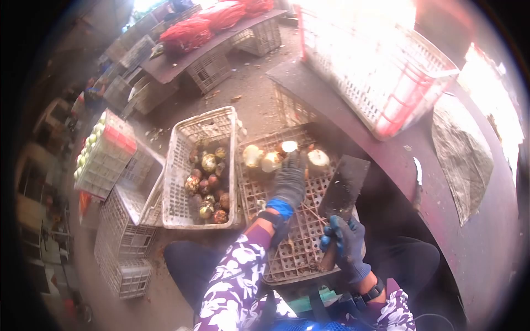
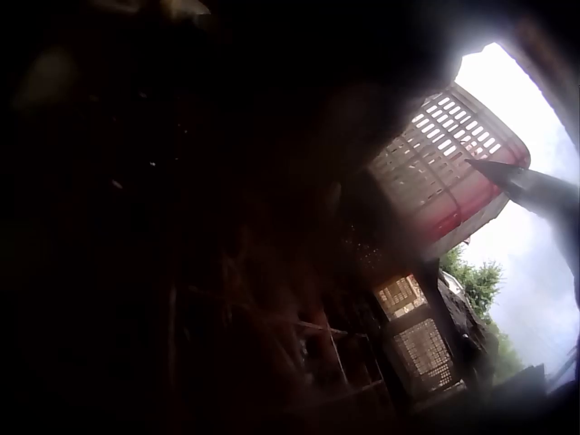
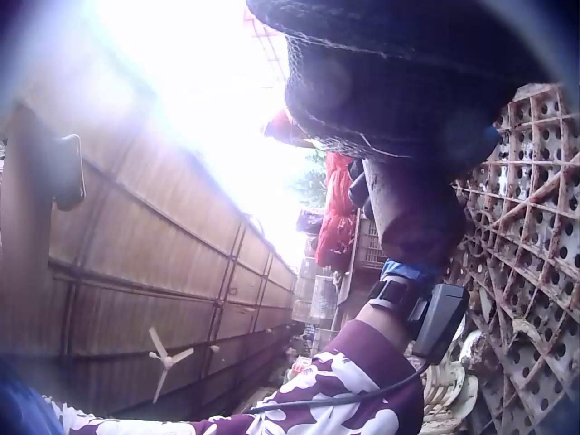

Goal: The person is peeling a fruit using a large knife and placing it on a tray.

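Note:
In the head view, my gloved left hand [image 1: 290,185] reaches over the upturned crate [image 1: 301,231] with its fingers extended. Its fingertips are right at a pale cut vegetable piece [image 1: 289,146]. Two more pale pieces, a near one [image 1: 270,161] and a farther one [image 1: 253,156], lie left of the fingers, and another [image 1: 318,158] lies to their right. My gloved right hand [image 1: 348,245] grips a cleaver by its wooden handle [image 1: 328,257]. The broad dark blade [image 1: 345,185] points away over the crate's right side. The left wrist view is mostly dark.
A white crate [image 1: 234,165] of round purplish-brown vegetables [image 1: 208,163] stands at the left. Stacked crates [image 1: 122,237] are farther left. On the curved table at the right are a large crate [image 1: 406,102], a knife [image 1: 418,179] and a cloth sack [image 1: 462,154].

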`<action>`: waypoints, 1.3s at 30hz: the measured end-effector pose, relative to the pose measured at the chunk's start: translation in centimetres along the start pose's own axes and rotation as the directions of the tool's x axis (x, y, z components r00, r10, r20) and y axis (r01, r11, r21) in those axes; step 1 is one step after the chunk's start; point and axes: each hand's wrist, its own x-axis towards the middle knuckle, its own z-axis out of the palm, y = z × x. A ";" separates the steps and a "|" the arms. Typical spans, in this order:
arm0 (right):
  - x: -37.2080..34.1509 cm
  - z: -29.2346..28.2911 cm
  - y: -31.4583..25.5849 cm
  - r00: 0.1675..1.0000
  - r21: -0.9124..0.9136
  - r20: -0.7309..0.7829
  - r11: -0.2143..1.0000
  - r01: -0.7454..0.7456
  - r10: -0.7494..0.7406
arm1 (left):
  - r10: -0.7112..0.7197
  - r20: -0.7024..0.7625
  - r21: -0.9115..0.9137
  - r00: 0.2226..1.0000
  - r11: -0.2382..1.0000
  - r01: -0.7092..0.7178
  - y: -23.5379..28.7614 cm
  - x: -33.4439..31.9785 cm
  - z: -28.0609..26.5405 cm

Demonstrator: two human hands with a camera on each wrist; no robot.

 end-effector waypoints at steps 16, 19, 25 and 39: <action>0.6 4.6 3.0 0.975 -0.268 -0.108 0.939 -0.216 0.193 | -0.614 0.263 -0.021 0.744 0.768 0.640 -28.8 -9.0 -7.4; 1.2 4.0 3.8 0.978 -0.296 -0.034 0.932 -0.207 0.206 | -0.716 0.504 0.249 0.482 0.655 0.713 -34.4 -13.2 -3.5; 2.5 4.0 4.4 0.959 -0.548 0.017 0.805 -0.228 0.283 | -0.696 0.654 0.394 0.297 0.649 0.652 -41.2 -21.0 7.5; 3.1 3.4 4.6 0.951 -0.973 0.194 -0.074 0.218 0.241 | -0.694 0.695 0.514 0.190 0.664 0.544 -39.5 -19.1 6.3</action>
